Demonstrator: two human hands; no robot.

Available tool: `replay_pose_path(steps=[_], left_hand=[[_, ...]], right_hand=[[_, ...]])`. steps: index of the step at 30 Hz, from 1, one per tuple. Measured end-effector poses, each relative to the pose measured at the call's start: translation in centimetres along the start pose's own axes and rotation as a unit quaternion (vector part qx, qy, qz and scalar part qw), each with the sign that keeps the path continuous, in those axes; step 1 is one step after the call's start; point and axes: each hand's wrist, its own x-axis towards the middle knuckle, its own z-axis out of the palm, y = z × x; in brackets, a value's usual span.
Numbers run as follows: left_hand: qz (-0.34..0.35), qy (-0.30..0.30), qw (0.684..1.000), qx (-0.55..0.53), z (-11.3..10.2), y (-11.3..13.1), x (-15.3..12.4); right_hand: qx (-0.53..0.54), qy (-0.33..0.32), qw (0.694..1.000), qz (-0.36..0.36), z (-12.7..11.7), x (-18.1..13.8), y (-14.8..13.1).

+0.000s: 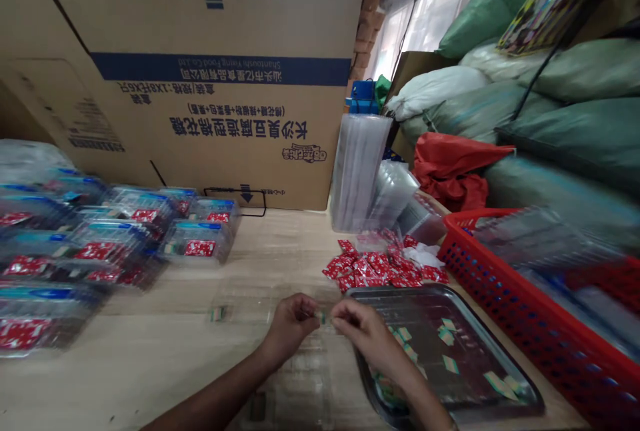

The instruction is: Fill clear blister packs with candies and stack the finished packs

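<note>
My left hand (293, 324) is closed in a pinch on a small cream-and-green packet (321, 317) at its fingertips. Close on its right is my right hand (367, 331), thumb and fingers pressed together; whatever is in that pinch cannot be made out. Both are above a clear plastic tray (250, 294), where another small piece (217, 313) lies at the left end. More clear plastic (303, 377) is nearer to me, blurred. Under my right forearm a metal tray (480, 314) holds several loose cream-and-green packets (451, 364).
Red sachets (370, 269) are heaped behind the metal tray. Stacked clear trays (357, 171) stand farther back, left of a red basket (500, 281). Filled clear packs (100, 251) cover the table's left side. A large cardboard box (240, 171) blocks the back.
</note>
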Motion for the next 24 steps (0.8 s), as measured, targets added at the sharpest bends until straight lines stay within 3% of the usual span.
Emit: replay_pose_path(steps=[4, 9, 14, 17, 21, 24], left_hand=[[-0.011, -0.038, 0.999, -0.017, -1.1, 0.5, -0.5], [-0.059, -0.054, 0.996, -0.042, -3.0, 1.7, -1.3], [-0.053, 0.006, 0.997, -0.062, -4.3, 1.6, -1.1], [-0.042, 0.010, 0.997, -0.061, -5.2, 1.2, -1.0], [-0.045, 0.028, 0.997, -0.050, -7.7, 1.5, -0.4], [0.035, 0.137, 0.986, 0.088, -10.5, 2.5, 1.1]], right_hand=[[0.017, -0.001, 1.000, -0.023, 3.5, 1.5, -1.7], [-0.002, 0.001, 1.000, -0.031, 4.6, 2.2, -1.6], [-0.043, -0.017, 0.997, -0.068, 5.9, 3.1, -2.5], [-0.049, -0.047, 0.995, -0.070, 6.9, 4.2, -2.5], [-0.030, -0.117, 0.990, -0.067, 8.1, 8.0, -2.4], [-0.042, -0.116, 0.991, -0.053, 9.6, 12.9, -2.5]])
